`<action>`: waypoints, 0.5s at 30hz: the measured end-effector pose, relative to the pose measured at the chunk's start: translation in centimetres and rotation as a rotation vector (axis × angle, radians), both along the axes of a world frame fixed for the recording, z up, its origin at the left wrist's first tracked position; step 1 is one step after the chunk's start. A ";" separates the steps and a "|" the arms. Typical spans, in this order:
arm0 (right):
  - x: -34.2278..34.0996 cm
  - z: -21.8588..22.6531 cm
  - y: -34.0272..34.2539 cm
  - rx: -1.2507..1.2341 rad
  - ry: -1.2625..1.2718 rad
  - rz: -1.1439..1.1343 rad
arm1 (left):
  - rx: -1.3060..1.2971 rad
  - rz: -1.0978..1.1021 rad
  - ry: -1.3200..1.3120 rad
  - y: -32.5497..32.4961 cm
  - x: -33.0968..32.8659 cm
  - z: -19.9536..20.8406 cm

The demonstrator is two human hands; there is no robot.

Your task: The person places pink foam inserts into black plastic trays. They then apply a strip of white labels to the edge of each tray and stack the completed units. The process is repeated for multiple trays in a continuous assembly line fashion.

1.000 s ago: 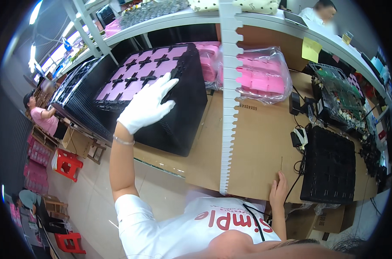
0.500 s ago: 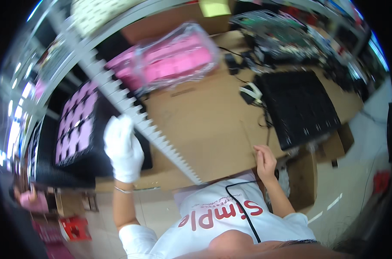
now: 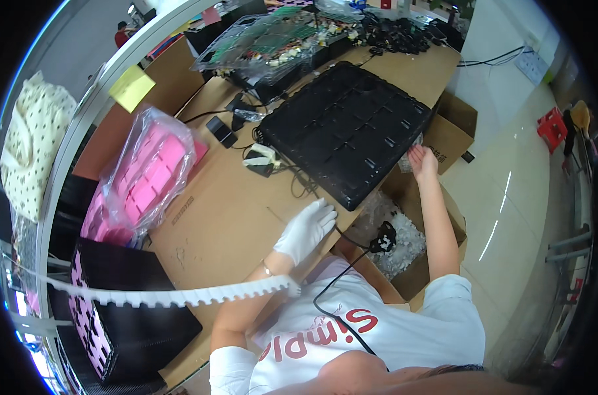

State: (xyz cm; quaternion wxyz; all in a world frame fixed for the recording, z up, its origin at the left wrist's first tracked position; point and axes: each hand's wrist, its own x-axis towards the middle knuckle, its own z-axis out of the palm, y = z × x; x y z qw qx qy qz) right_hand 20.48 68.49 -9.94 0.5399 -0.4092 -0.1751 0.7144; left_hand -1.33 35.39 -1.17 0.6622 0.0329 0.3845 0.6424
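My left hand (image 3: pixel 307 230), in a white glove, rests at the table's front edge with its fingers stretched out. It holds nothing and is just short of the black tray (image 3: pixel 351 128), a wide flat piece with shallow compartments. At the tray's right edge is my bare right hand (image 3: pixel 422 162), fingers extended and slightly bent, with nothing seen in it. Some clear plastic (image 3: pixel 405 164) shows beside those fingers. A long white toothed strip (image 3: pixel 167 296) passes across my left forearm.
Below the table edge, a cardboard box (image 3: pixel 453 227) contains white scraps (image 3: pixel 404 247). Bagged pink foam (image 3: pixel 147 174) and a black box with pink inserts (image 3: pixel 131 309) occupy the left. Circuit boards (image 3: pixel 279 43) are piled behind the tray. A black cable (image 3: pixel 341 319) crosses my shirt.
The view has turned rightward. My left hand has left the pink-filled black box for the table edge near the tray. My right hand has reached forward to the tray's right edge.
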 end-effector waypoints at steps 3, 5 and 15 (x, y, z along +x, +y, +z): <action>0.2 0.4 3.2 -0.067 -0.085 0.102 | -0.073 0.013 -0.079 3.4 0.3 0.1; 0.6 0.6 4.6 -0.129 -0.110 0.173 | -0.008 -0.034 -0.061 4.4 0.6 1.4; 0.4 9.2 4.5 -0.180 -0.243 0.264 | -0.225 0.061 0.169 6.2 0.8 5.8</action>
